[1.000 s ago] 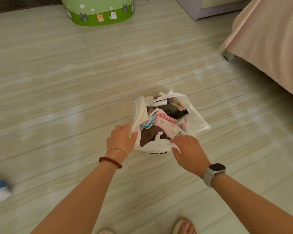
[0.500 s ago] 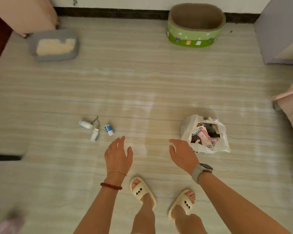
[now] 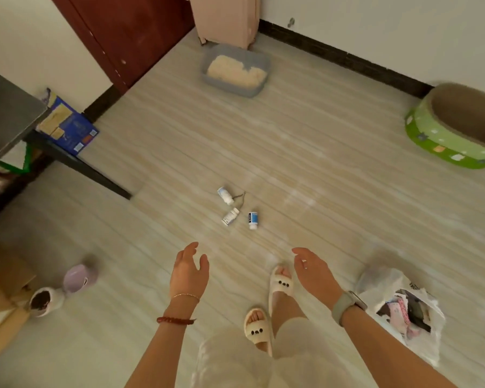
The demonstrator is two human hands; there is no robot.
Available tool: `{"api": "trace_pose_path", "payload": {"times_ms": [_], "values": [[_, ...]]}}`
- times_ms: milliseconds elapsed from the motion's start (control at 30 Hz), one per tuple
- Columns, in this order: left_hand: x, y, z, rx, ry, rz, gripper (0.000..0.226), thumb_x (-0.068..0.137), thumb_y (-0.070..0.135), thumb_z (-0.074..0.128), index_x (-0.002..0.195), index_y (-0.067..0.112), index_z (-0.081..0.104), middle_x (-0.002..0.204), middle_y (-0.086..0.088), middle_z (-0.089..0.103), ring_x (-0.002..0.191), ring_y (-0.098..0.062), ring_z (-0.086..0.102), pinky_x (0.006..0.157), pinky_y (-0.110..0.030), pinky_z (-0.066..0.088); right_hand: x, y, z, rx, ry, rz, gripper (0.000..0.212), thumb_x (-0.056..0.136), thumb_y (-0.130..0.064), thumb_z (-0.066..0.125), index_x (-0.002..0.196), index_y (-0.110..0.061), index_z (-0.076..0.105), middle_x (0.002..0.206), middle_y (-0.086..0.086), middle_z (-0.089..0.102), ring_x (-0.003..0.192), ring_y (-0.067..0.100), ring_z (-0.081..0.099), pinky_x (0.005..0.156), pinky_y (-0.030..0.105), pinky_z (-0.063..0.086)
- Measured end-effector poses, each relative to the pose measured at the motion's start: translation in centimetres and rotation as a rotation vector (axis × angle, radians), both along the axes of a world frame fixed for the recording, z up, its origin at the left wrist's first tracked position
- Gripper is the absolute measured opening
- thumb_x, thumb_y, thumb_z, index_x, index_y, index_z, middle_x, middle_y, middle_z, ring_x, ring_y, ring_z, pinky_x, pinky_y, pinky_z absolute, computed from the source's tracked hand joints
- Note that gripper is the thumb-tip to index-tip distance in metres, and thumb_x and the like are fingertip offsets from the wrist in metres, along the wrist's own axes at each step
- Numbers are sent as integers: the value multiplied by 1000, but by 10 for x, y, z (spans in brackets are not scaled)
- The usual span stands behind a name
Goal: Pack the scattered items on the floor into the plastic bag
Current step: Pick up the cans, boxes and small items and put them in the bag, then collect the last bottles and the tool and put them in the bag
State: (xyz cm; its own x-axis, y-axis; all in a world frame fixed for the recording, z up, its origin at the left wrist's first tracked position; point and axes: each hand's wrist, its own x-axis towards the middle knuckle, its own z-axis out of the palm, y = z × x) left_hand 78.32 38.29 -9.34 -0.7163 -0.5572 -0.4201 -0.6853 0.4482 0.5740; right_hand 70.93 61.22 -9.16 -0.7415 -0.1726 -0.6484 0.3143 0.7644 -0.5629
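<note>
Both the left hand (image 3: 189, 271) and the right hand (image 3: 314, 273) hang empty with relaxed fingers, so the step in hand looks like fetching the three small pill bottles (image 3: 237, 210) and thin cord (image 3: 240, 198) lying together on the floor ahead. The next move calls for crouching and gripping them, then carrying them to the part-filled plastic bag (image 3: 403, 312) by the person's right. A litter tray (image 3: 234, 70), green cat bed (image 3: 457, 130) and lilac cup (image 3: 79, 277) sit well apart; nothing blocks the path.
</note>
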Motion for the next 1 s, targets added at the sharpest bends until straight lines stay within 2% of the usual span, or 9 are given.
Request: {"api": "trace_pose_path", "payload": {"times_ms": [67, 133, 200, 367, 533, 700, 833, 900, 1000], "values": [[-22, -10, -9, 29, -26, 16, 39, 91, 16, 49, 130, 11, 44, 126, -13, 52, 112, -28, 53, 84, -32, 43, -30, -16, -8, 19, -13, 37, 33, 96, -13, 35, 126, -12, 49, 126, 12, 56, 109, 26, 53, 95, 33, 39], [-50, -22, -20, 47, -52, 23, 40, 91, 17, 49, 130, 12, 43, 127, -12, 51, 114, -26, 52, 86, -33, 44, -63, -33, -22, 17, -33, 49, 33, 96, -14, 36, 127, -12, 48, 125, 13, 56, 97, 21, 52, 93, 35, 41], [-80, -33, -37, 61, -92, 43, 40, 91, 18, 48, 131, 13, 42, 129, -11, 50, 115, -25, 52, 87, -33, 44, -101, -50, -40, 28, -58, 86, 34, 96, -14, 36, 127, -12, 47, 124, 14, 56, 93, 18, 50, 93, 37, 43], [-161, -60, -105, 158, -253, 54, 41, 91, 19, 48, 131, 15, 40, 132, -12, 47, 116, -26, 51, 90, -34, 43, -196, -91, -102, 132, -151, 206, 35, 96, -14, 34, 128, -7, 46, 128, 16, 55, 116, 29, 52, 98, 37, 41], [-225, -86, -197, 242, -361, 39, 41, 91, 18, 47, 131, 15, 40, 132, -12, 45, 116, -27, 50, 90, -32, 41, -270, -125, -193, 191, -252, 143, 36, 95, -13, 34, 130, -10, 45, 133, 13, 52, 116, 31, 52, 95, 35, 41], [-264, -103, -337, 247, -401, -61, 42, 90, 19, 49, 130, 18, 41, 132, -9, 45, 114, -25, 51, 93, -34, 43, -303, -158, -338, 228, -278, 80, 36, 94, -14, 34, 127, -13, 47, 127, 11, 56, 114, 28, 53, 87, 28, 41], [-277, -111, -481, 182, -515, -272, 53, 90, 26, 49, 138, 16, 29, 140, -11, 36, 126, -27, 39, 101, -38, 40, -295, -171, -478, 295, -287, 269, 38, 94, -21, 37, 131, -13, 39, 130, 13, 48, 117, 30, 49, 94, 36, 42], [-275, -109, -563, 132, -578, -308, 60, 90, 30, 50, 141, 15, 23, 145, -10, 31, 129, -28, 34, 103, -40, 37, -281, -169, -559, 367, -265, 304, 44, 93, -29, 42, 133, -13, 33, 130, 12, 44, 117, 30, 46, 91, 37, 42], [-270, -99, -614, 25, -594, -390, 73, 85, 42, 55, 142, 17, 17, 146, -6, 30, 131, -26, 32, 102, -41, 36, -266, -164, -609, 437, -254, 204, 59, 88, -40, 51, 134, -13, 26, 127, 9, 41, 115, 29, 44, 83, 36, 43]]}}
